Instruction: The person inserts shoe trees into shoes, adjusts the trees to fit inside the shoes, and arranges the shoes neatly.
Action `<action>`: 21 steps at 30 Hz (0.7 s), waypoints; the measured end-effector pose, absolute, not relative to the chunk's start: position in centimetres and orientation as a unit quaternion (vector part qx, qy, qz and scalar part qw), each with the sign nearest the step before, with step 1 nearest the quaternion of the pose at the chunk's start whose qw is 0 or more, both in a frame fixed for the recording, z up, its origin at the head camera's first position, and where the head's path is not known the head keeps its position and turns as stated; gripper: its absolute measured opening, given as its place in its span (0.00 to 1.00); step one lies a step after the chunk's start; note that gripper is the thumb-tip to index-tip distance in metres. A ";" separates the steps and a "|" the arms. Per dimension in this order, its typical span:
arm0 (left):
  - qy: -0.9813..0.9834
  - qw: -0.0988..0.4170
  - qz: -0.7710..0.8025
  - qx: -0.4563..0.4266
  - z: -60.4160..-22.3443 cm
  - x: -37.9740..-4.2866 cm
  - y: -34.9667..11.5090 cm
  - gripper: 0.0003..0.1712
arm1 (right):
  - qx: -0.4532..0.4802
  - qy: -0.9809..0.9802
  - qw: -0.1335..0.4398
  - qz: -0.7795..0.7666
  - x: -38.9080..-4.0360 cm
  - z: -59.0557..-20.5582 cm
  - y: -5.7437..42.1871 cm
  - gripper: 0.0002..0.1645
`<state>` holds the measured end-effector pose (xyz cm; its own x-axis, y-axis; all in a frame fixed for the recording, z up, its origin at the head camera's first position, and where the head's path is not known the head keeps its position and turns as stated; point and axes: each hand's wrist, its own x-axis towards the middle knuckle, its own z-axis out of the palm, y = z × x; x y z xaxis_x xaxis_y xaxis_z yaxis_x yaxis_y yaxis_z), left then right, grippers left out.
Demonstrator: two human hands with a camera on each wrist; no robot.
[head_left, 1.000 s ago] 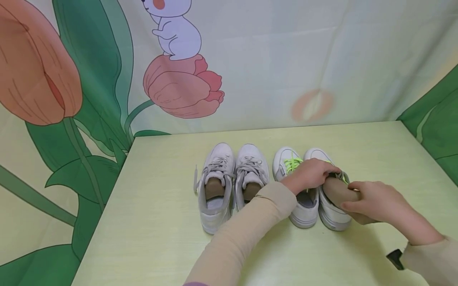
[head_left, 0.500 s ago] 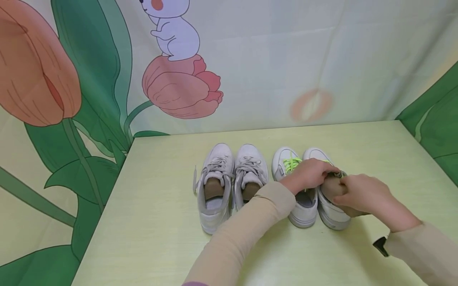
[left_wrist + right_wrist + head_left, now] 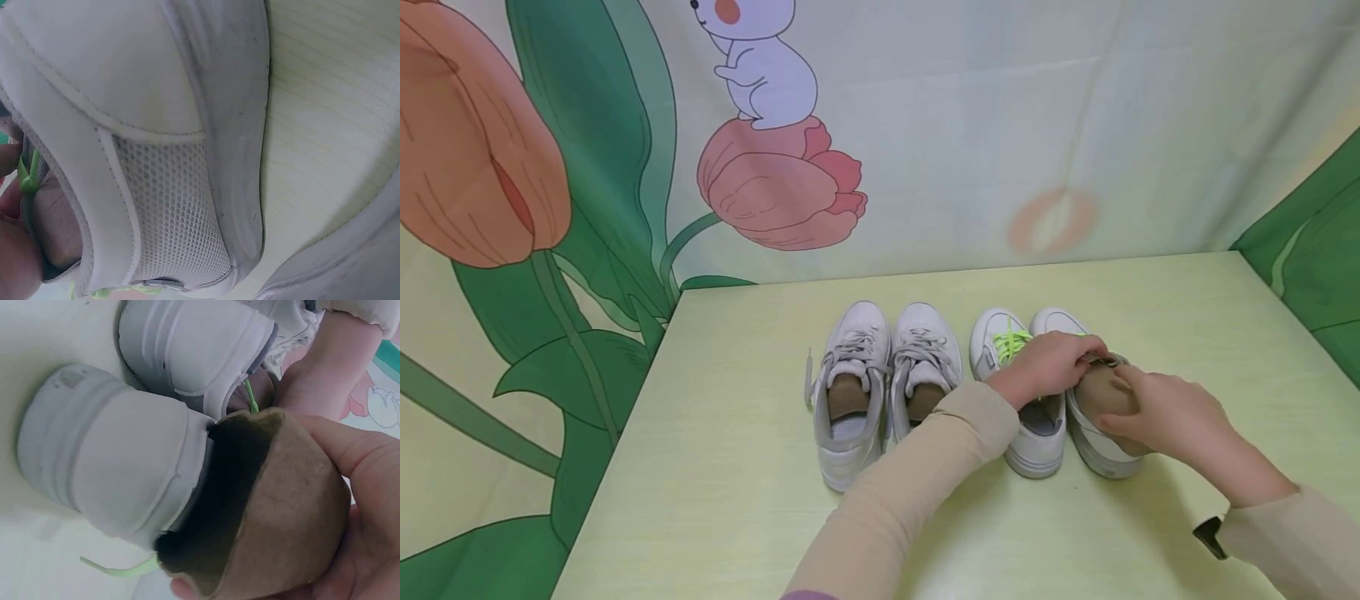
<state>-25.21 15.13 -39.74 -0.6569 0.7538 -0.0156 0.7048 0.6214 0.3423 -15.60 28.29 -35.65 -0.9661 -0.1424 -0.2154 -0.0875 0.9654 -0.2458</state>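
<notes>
My right hand (image 3: 1176, 417) grips a hollow brown cardboard shoe insert (image 3: 1101, 396), whose front end sits in the opening of the rightmost white sneaker (image 3: 1101, 462). The right wrist view shows the insert's open back end (image 3: 294, 506) sticking out past the sneaker's heel (image 3: 125, 456), with thumb and fingers around it. At the same sneaker's tongue and laces, my left hand (image 3: 1052, 362) pinches and holds the upper. Its mate, a sneaker (image 3: 1037, 450) with neon green laces, lies partly under my left wrist with a brown insert inside. A white mesh-sided sneaker (image 3: 169, 200) fills the left wrist view.
To the left, a second pair of white sneakers (image 3: 861, 333) with grey laces stands side by side, brown inserts (image 3: 848, 396) inside. All rest on a pale yellow-green table (image 3: 722, 467). A printed curtain (image 3: 940, 150) hangs behind it.
My right hand has moved left along the insert, which now sits deeper in the rightmost sneaker. That sneaker's heel has shifted slightly right. My left hand stays at the tongue.
</notes>
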 end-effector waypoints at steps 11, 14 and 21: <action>0.916 0.073 0.158 0.361 -39.5 -25.3 15.2 0.08 | -0.037 0.985 0.029 -0.166 -13.6 -36.9 28.7 0.50; 0.917 0.060 0.149 0.366 -39.7 -25.3 15.2 0.07 | -0.038 0.986 0.011 -0.162 -13.2 -37.2 28.6 0.46; 0.914 0.054 0.150 0.372 -39.9 -25.4 15.3 0.08 | -0.059 0.989 -0.023 -0.136 -12.6 -37.3 28.1 0.36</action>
<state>-25.40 15.31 -39.86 -0.7173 0.6966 0.0118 0.6640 0.6785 0.3142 -12.58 28.11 -37.32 -0.9920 -0.1100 0.0620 -0.1226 0.9562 -0.2657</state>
